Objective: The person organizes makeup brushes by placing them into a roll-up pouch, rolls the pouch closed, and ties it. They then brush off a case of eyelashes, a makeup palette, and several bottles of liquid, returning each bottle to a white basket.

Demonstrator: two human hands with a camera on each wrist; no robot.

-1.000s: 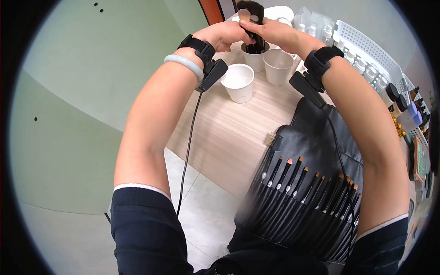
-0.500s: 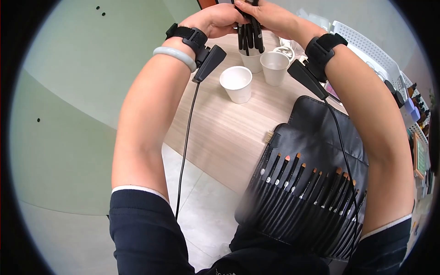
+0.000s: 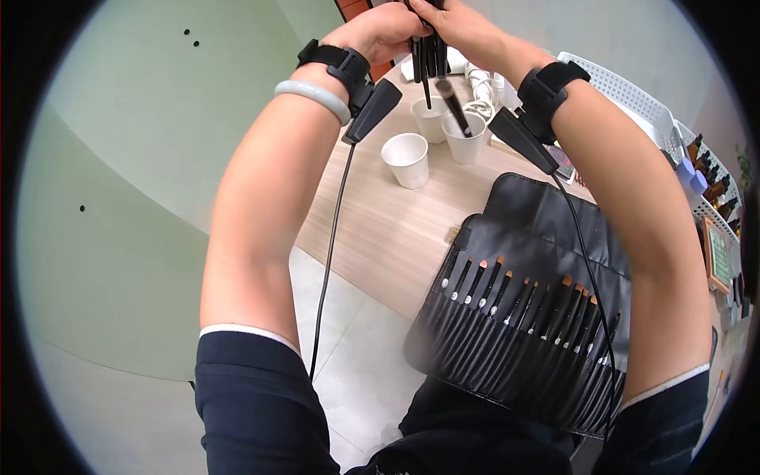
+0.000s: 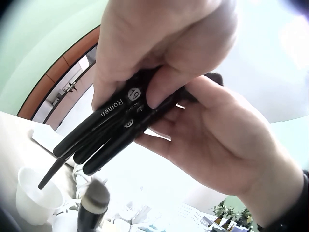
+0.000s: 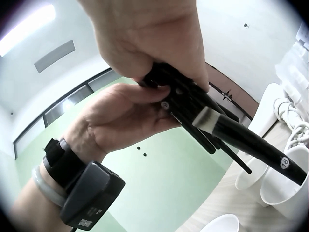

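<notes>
Holding a bundle of black brushes (image 4: 96, 123) in left grip (image 3: 380, 33) and right grip (image 3: 469, 33), both curled closely round it. Suspended above the tabletop (image 3: 380, 229) with handle ends downward, including one thin handle (image 5: 235, 158) extending lowest, near the rear cup (image 3: 430, 127). Note single brush (image 5: 251, 146), bristles up, tilted in the adjacent cup (image 3: 465, 150), and front cup (image 3: 406, 168) just beside. Note also black brush roll (image 3: 516, 207), unfolded at tabletop edge, bearing smaller brushes (image 3: 476, 281).
</notes>
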